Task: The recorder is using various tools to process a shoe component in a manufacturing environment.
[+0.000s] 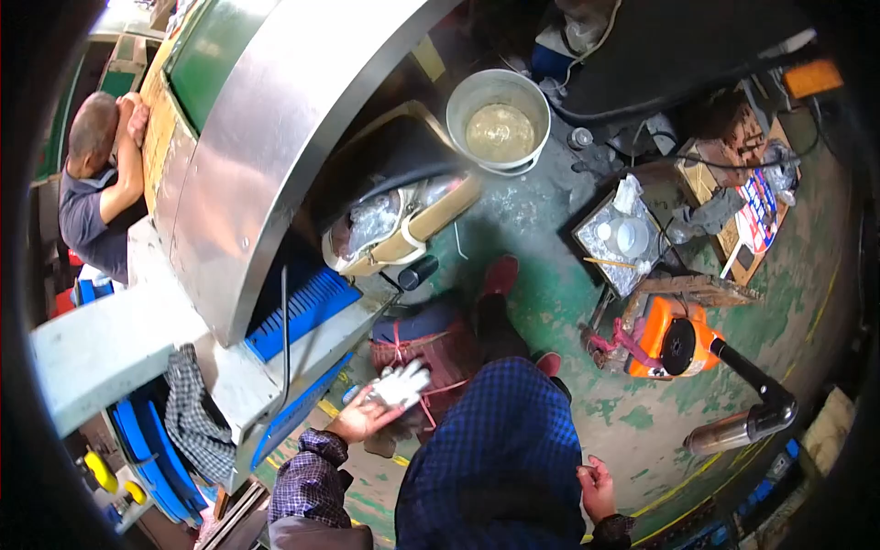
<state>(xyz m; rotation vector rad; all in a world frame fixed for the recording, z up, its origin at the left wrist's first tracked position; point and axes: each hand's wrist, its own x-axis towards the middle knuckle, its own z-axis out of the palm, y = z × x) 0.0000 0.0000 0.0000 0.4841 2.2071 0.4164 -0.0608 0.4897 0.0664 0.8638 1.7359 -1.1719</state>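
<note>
My left hand [359, 420] is held out palm up beside a bundled stool-like seat, its fingers stretched and spread. White coverings like finger cots [401, 385] sit over the fingers, while the thumb looks bare. No object lies on the palm. Low at my right side hangs my right hand [598, 490], fingers curled in, with nothing seen in them. Below the left hand is the seat [431, 353], padded in dark red and blue and tied with pink cord. My dark blue checked apron [495, 449] falls between the two hands.
A curved metal machine guard [247, 156] rises at left, with another person [96, 183] behind it. Ahead stand a bucket [500, 124] and a box holding plastic bags [376, 225]. At right are a small tray table [623, 234] and an orange machine with a pipe [674, 335].
</note>
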